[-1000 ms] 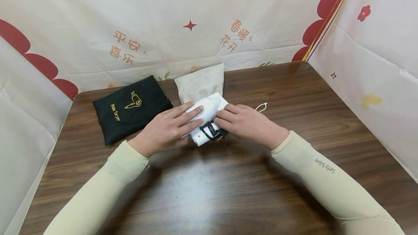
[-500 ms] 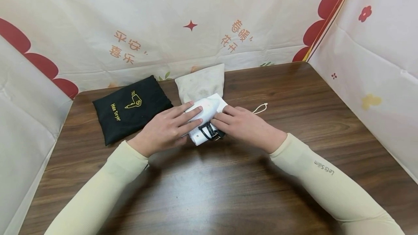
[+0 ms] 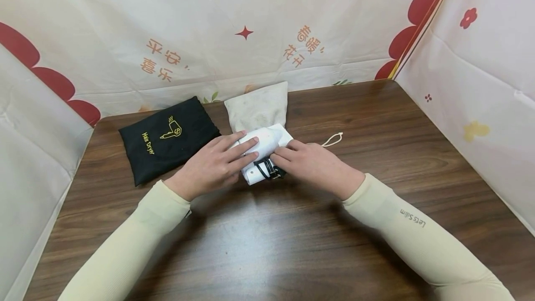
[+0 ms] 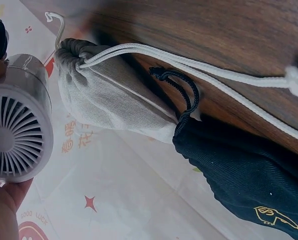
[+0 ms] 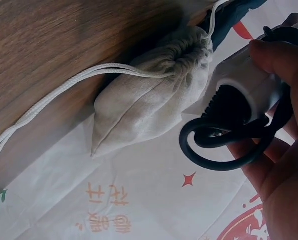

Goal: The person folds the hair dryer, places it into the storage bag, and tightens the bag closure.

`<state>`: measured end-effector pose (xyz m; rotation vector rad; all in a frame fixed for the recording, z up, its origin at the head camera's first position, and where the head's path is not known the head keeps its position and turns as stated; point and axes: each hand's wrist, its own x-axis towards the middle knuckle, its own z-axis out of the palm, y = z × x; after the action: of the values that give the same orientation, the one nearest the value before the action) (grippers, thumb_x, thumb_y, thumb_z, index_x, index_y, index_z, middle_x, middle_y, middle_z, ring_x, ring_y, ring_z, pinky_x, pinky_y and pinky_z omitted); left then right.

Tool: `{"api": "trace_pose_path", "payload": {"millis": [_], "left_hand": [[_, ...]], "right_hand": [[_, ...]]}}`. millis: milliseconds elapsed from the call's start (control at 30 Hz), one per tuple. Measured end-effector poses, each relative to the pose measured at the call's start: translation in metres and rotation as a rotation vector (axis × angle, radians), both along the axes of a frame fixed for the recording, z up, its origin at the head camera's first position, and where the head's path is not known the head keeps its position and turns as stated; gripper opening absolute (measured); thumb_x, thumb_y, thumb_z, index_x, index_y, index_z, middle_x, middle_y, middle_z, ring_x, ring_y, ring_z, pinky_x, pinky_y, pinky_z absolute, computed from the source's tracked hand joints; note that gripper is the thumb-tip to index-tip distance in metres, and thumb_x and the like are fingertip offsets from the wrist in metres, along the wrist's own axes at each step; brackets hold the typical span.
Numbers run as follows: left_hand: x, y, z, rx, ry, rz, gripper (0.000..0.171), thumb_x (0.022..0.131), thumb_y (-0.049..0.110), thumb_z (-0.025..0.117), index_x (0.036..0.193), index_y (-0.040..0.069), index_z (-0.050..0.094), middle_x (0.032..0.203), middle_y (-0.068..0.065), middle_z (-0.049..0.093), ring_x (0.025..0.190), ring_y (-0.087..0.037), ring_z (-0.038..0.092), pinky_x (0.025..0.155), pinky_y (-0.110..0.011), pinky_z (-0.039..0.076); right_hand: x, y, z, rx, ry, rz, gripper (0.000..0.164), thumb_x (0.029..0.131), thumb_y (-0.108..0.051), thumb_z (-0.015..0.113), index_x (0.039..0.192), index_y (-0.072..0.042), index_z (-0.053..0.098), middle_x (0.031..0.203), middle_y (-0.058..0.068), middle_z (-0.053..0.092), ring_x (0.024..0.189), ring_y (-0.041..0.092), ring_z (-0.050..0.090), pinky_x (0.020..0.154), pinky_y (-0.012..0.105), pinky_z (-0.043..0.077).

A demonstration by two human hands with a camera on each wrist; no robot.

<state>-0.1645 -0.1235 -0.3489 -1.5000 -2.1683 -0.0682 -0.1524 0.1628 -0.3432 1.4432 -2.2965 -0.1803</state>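
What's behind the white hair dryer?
From the head view, a pale drawstring pouch lies behind the white hair dryer, with patterned cloth farther back. The dryer covers the pouch's near end there, and the pouch's inside can't be seen.

Black pouch [image 3: 169, 140]: "Hair Dryer"; sleeve [image 3: 405, 222]: "LetsSlim"; backdrop [image 4: 134, 180]: Chinese, "GOOD LUCK".

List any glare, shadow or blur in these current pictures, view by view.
Head view: pale glare on the near middle of the table, dark shadow along the inner side of the left sleeve, the white hair dryer bright with little detail; left wrist view: the white cord knot soft at the right edge; right wrist view: dimmer, with the right hand partly shadowed.
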Motion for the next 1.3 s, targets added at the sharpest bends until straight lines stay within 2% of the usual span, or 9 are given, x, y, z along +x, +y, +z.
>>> {"api": "trace_pose_path", "payload": {"millis": [200, 433, 667, 933, 1133, 1300], "left_hand": [[0.000, -0.001, -0.002, -0.010, -0.002, 0.005, 0.054, 0.081, 0.015, 0.075, 0.134, 0.009, 0.063, 0.148, -0.010, 0.049, 0.134, -0.035, 0.045, 0.101, -0.046, 0.044], [0.001, -0.004, -0.002, -0.033, 0.014, 0.008, 0.056, 0.084, 0.018, 0.075, 0.137, 0.011, 0.060, 0.150, -0.009, 0.046, 0.136, -0.033, 0.043, 0.102, -0.044, 0.042], [0.002, -0.010, -0.001, 0.017, 0.004, -0.023, 0.054, 0.083, 0.021, 0.079, 0.134, 0.012, 0.063, 0.147, -0.009, 0.050, 0.135, -0.030, 0.044, 0.102, -0.044, 0.043], [0.000, -0.014, 0.001, 0.051, 0.026, -0.008, 0.057, 0.080, 0.020, 0.084, 0.133, 0.012, 0.064, 0.144, -0.009, 0.053, 0.133, -0.030, 0.048, 0.103, -0.044, 0.043], [0.000, -0.016, -0.002, 0.085, -0.001, -0.012, 0.052, 0.084, 0.020, 0.081, 0.133, 0.013, 0.064, 0.144, -0.010, 0.053, 0.135, -0.029, 0.046, 0.103, -0.043, 0.043], [-0.001, -0.016, -0.004, 0.142, -0.007, -0.034, 0.051, 0.083, 0.020, 0.082, 0.130, 0.013, 0.065, 0.140, -0.010, 0.056, 0.132, -0.028, 0.049, 0.095, -0.042, 0.049]], "right_hand": [[-0.001, -0.002, -0.002, 0.020, 0.045, 0.014, 0.026, 0.087, 0.008, 0.062, 0.108, -0.007, 0.058, 0.102, 0.000, 0.060, 0.077, 0.021, 0.055, 0.051, 0.030, 0.045], [-0.003, -0.001, -0.004, 0.055, 0.074, 0.005, 0.021, 0.088, 0.005, 0.059, 0.105, -0.006, 0.056, 0.096, 0.002, 0.056, 0.080, 0.022, 0.050, 0.053, 0.028, 0.042], [-0.001, -0.001, -0.005, 0.047, 0.047, 0.003, 0.022, 0.088, 0.006, 0.059, 0.106, -0.004, 0.056, 0.097, 0.004, 0.054, 0.082, 0.022, 0.051, 0.056, 0.029, 0.045], [0.002, -0.002, -0.004, 0.046, -0.002, -0.016, 0.027, 0.090, 0.005, 0.058, 0.116, -0.002, 0.056, 0.102, 0.006, 0.053, 0.088, 0.023, 0.051, 0.063, 0.032, 0.050], [0.003, -0.003, -0.003, 0.028, -0.031, -0.043, 0.023, 0.090, 0.007, 0.057, 0.111, -0.003, 0.057, 0.101, 0.005, 0.053, 0.088, 0.023, 0.051, 0.063, 0.032, 0.050], [0.003, -0.003, -0.005, 0.017, -0.051, -0.062, 0.023, 0.090, 0.007, 0.058, 0.111, -0.003, 0.056, 0.103, 0.006, 0.053, 0.088, 0.023, 0.051, 0.062, 0.032, 0.051]]}}
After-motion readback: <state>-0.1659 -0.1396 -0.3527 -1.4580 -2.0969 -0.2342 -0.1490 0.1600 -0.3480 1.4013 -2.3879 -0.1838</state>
